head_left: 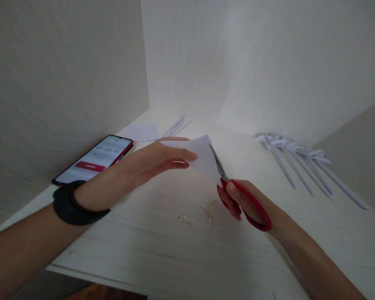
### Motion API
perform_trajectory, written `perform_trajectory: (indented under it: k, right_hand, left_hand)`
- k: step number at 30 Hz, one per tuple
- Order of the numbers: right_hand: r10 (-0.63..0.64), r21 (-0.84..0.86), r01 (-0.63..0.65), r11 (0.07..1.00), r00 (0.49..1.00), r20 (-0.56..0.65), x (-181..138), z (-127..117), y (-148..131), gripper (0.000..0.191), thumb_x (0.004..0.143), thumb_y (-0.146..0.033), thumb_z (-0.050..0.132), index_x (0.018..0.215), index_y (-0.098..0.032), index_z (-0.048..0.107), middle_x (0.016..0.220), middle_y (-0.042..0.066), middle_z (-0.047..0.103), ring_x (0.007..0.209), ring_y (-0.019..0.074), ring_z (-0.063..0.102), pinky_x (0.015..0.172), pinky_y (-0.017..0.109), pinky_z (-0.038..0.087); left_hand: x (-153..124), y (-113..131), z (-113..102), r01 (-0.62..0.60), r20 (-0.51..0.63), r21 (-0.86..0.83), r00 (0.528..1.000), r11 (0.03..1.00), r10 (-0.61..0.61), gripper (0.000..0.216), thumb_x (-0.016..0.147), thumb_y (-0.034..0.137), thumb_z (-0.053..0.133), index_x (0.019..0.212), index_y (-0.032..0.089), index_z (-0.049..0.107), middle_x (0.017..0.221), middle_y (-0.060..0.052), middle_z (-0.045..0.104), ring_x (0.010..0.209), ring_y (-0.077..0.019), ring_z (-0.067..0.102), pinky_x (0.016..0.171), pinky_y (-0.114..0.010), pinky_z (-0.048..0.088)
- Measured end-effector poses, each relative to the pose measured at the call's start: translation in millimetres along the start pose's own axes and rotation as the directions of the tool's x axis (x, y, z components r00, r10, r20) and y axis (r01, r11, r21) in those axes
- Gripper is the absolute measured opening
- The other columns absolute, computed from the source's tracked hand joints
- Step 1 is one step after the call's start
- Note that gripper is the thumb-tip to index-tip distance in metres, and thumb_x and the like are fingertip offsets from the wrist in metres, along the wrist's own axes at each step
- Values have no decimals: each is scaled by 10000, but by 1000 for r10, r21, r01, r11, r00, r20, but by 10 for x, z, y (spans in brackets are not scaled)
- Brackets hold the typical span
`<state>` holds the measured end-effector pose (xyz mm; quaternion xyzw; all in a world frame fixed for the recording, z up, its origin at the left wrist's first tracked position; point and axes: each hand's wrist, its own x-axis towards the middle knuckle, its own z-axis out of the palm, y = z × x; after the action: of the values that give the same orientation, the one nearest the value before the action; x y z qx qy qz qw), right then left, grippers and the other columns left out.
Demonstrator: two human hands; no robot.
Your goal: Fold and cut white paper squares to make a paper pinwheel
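A white paper (203,156) is held up above the wooden table (162,246), near the middle of it. It is pinched at its left side by the left hand (146,164), with the thumb on top and the long fingers below. A black band (71,206) is worn on that wrist.

The red scissors (241,187) are gripped by the right hand (237,204), with the fingers and thumb pushed through the red loops. The grey blades are laid against the right edge of the white paper, touching it. How wide the blades are spread cannot be told.

Small paper bits (206,210) are scattered on the table just under the hands.

A phone (95,160) in a red case is laid by the left wall (65,75), close behind the left hand. White numbers and a red bar are shown on its screen.

At the back, a flat paper sheet (143,132) is laid down, and some thin paper sticks (176,126) are placed just beside it. On the right, well apart from the hands, a row of paper pinwheels (295,160) on long white sticks is laid flat, side by side.
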<state>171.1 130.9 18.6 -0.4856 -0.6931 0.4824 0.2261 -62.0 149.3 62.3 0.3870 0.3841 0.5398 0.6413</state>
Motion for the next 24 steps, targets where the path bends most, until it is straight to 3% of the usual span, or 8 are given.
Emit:
perform_trajectory:
  k: [2, 4, 6, 9, 11, 15, 19, 24]
  right_hand:
    - [-13, -36, 12, 999, 1000, -8, -29, -28, -63, 568, 863, -705, 342, 603, -206, 423, 534, -15, 454, 462, 110, 396, 421, 236, 284]
    - [-25, -62, 24, 998, 1000, -17, -56, -41, -120, 567, 862, -701, 345, 590, -208, 407, 526, -17, 442, 451, 106, 376, 419, 239, 270]
    - [-36, -75, 34, 997, 999, -26, -77, -44, -159, 561, 866, -690, 352, 585, -208, 401, 518, -20, 425, 449, 104, 369, 424, 240, 269]
    - [-28, -79, 26, 997, 999, -21, -89, -40, -182, 545, 877, -667, 366, 583, -209, 402, 537, -10, 433, 487, 116, 404, 439, 243, 290]
    - [-27, -74, 28, 997, 1000, 6, -85, -37, -180, 544, 872, -669, 380, 582, -209, 408, 549, -5, 445, 504, 122, 423, 444, 244, 307]
    - [-42, -55, 45, 998, 998, 44, -71, -26, -162, 537, 860, -674, 406, 590, -210, 409, 540, -24, 426, 481, 108, 413, 442, 234, 326]
    - [-19, -57, 23, 998, 998, 67, -65, -4, -141, 548, 833, -700, 420, 595, -207, 411, 532, -33, 404, 464, 100, 373, 421, 228, 292]
    - [-10, -29, 13, 999, 995, 100, -68, 5, -144, 553, 804, -717, 453, 613, -197, 436, 566, -28, 395, 489, 101, 355, 423, 225, 269]
  left_hand:
    - [103, 41, -95, 90, 42, 120, 995, 989, -96, 299, 668, 57, 667, 942, 157, 736, 1041, -91, 702, 1109, -330, 594, 871, -385, 519]
    - [267, 50, -170, 179, 41, 205, 981, 962, -191, 304, 596, 50, 724, 884, 144, 747, 921, -96, 726, 1009, -339, 644, 802, -390, 544]
    - [421, 51, -226, 152, 74, 270, 981, 951, -178, 332, 589, 90, 747, 916, 149, 746, 923, -111, 729, 994, -313, 657, 781, -345, 550]
    - [523, 55, -257, 98, 16, 325, 994, 941, -109, 297, 598, 93, 728, 879, 185, 755, 897, -85, 734, 899, -259, 690, 697, -273, 553]
    - [509, 46, -232, 112, 104, 355, 982, 928, -158, 272, 572, 109, 756, 836, 175, 756, 857, -90, 734, 778, -235, 700, 598, -236, 538]
    - [402, -24, -110, 219, 327, 371, 879, 902, -348, 217, 570, 208, 793, 766, 125, 753, 742, -135, 719, 575, -234, 659, 487, -278, 493]
    - [324, -98, -27, 138, 273, 410, 925, 901, -266, 141, 580, 260, 793, 657, 154, 742, 627, -77, 696, 468, -176, 594, 418, -239, 424]
    - [289, -95, -28, 193, 266, 496, 895, 847, -359, 176, 639, 320, 771, 779, 214, 749, 750, -24, 729, 561, -153, 632, 480, -211, 463]
